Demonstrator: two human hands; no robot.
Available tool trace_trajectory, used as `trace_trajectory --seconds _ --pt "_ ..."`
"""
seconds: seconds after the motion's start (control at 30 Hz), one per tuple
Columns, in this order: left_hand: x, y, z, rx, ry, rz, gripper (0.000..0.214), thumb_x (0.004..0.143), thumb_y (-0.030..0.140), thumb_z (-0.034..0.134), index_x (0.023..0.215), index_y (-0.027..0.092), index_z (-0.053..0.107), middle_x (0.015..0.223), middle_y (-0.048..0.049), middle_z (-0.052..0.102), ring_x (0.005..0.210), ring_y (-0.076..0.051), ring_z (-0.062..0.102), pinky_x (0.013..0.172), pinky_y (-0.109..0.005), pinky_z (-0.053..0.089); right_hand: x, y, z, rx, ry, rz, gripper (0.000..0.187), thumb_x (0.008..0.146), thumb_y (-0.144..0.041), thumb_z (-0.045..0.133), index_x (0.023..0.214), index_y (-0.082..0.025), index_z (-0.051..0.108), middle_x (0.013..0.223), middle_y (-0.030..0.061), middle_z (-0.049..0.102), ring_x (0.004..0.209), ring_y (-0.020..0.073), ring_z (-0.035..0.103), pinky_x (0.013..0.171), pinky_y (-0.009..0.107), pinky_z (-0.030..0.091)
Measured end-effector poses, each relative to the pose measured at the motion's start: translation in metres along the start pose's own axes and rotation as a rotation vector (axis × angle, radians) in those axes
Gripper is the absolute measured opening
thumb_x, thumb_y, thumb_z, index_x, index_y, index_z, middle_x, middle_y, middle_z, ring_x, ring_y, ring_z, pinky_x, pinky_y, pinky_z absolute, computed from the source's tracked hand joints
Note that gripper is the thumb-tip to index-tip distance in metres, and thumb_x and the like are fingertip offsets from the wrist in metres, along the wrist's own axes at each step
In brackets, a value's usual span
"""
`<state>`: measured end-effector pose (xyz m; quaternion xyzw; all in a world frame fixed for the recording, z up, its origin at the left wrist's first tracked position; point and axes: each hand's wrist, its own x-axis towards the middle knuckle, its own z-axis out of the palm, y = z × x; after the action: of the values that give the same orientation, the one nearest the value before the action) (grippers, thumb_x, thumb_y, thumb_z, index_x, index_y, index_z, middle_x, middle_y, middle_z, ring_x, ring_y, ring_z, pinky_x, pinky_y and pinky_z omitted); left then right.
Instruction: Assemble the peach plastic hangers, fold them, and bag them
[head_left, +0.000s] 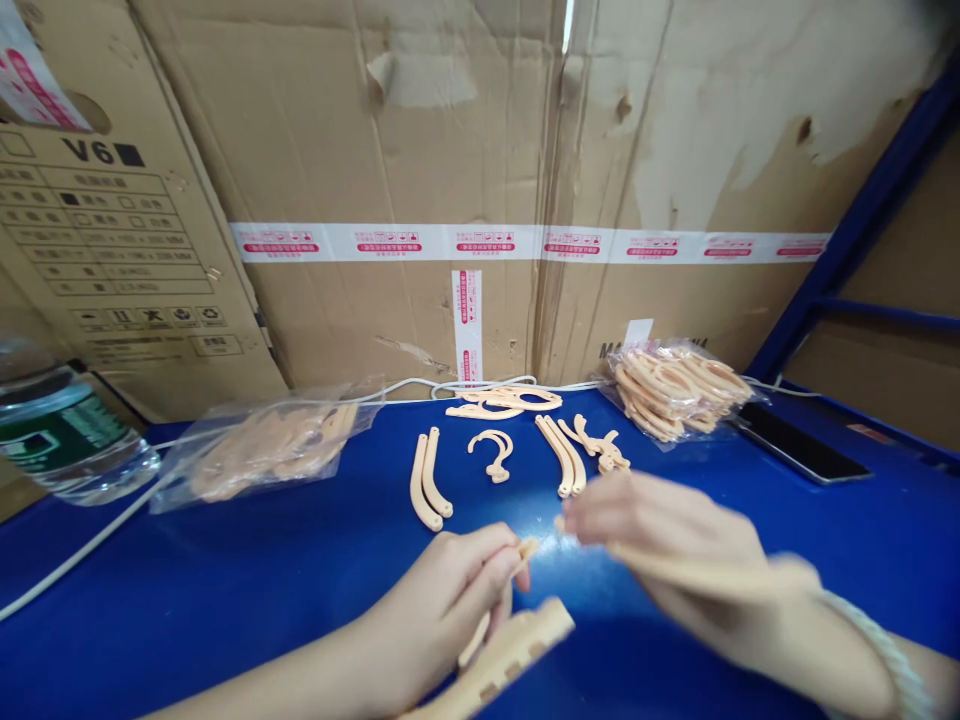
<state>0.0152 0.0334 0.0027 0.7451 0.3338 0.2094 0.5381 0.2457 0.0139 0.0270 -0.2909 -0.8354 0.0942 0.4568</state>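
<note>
My left hand [457,590] is closed round peach plastic folding-hanger parts. The tip of a hanger piece [527,550] sticks out between thumb and fingers, and a notched hanger arm [517,660] slants below them. My right hand [667,520], smeared by motion, is closed on another curved hanger arm [705,574], which runs back towards the wrist. A gap separates the two hands. Just beyond them lie a pair of curved arms [429,480], a hanger hook [496,455], more curved arms [561,455] and a cluster of hooks [600,445].
Bagged hanger parts lie at left [274,450] and right [675,388] on the blue table [300,570]. Further hanger parts [506,402] sit at the back by a white cable [405,385]. A water bottle [67,430], a phone [802,445] and cardboard boxes [375,310] surround the area.
</note>
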Motion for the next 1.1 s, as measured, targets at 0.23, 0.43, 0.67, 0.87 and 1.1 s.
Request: trace_trajectory --seconds 0.23,0.43,0.67,0.87,1.1 --pt "0.014 -0.027 -0.009 -0.682 -0.009 -0.040 0.037 0.091 0.051 0.063 0.099 0.014 0.058 0.093 -0.0143 0.076 0.077 -0.017 0.072 0.073 -0.027 0.055 0.014 0.081 -0.071 -0.136 -0.156 0.462 0.018 0.080 -0.038 0.067 0.072 -0.021 0.066 0.073 0.0036 0.067 0.064 0.0199 0.061 0.056 0.030 0.050" --pt "0.013 -0.027 -0.016 -0.859 0.065 -0.150 0.025 0.092 0.036 0.067 0.100 0.013 0.066 0.105 -0.0162 0.076 0.090 -0.023 0.074 0.088 -0.035 0.056 -0.003 0.118 -0.062 -0.287 -0.257 0.623 0.027 0.079 -0.029 0.058 0.097 -0.014 0.071 0.060 0.0001 0.060 0.055 0.0181 0.055 0.054 0.029 0.046" --pt "0.011 -0.025 -0.017 -0.919 0.074 -0.103 0.024 0.087 0.032 0.073 0.100 0.012 0.074 0.096 -0.0133 0.076 0.086 -0.024 0.073 0.080 -0.032 0.058 -0.007 0.125 -0.055 -0.446 -0.332 0.592 0.034 0.086 -0.023 0.048 0.109 -0.016 0.071 0.099 0.0121 0.074 0.091 0.0274 0.069 0.083 0.040 0.055" --pt "0.013 -0.019 -0.018 -0.930 0.085 -0.120 0.030 0.079 0.030 0.081 0.103 0.013 0.075 0.081 -0.0069 0.071 0.081 -0.019 0.069 0.075 -0.028 0.056 -0.005 0.072 -0.031 -0.633 -0.143 0.327 0.040 0.097 -0.028 0.043 0.129 -0.008 0.057 0.109 0.0199 0.064 0.105 0.0337 0.060 0.092 0.050 0.048" --pt "0.013 -0.012 -0.018 -0.958 0.156 -0.224 0.027 0.090 0.025 0.068 0.114 0.013 0.071 0.080 -0.0085 0.072 0.071 -0.017 0.069 0.068 -0.025 0.056 -0.012 -0.019 0.035 -0.404 -0.416 -0.467 0.022 0.101 -0.016 0.048 0.113 -0.017 0.066 0.112 0.0055 0.069 0.110 0.0237 0.057 0.090 0.038 0.044"
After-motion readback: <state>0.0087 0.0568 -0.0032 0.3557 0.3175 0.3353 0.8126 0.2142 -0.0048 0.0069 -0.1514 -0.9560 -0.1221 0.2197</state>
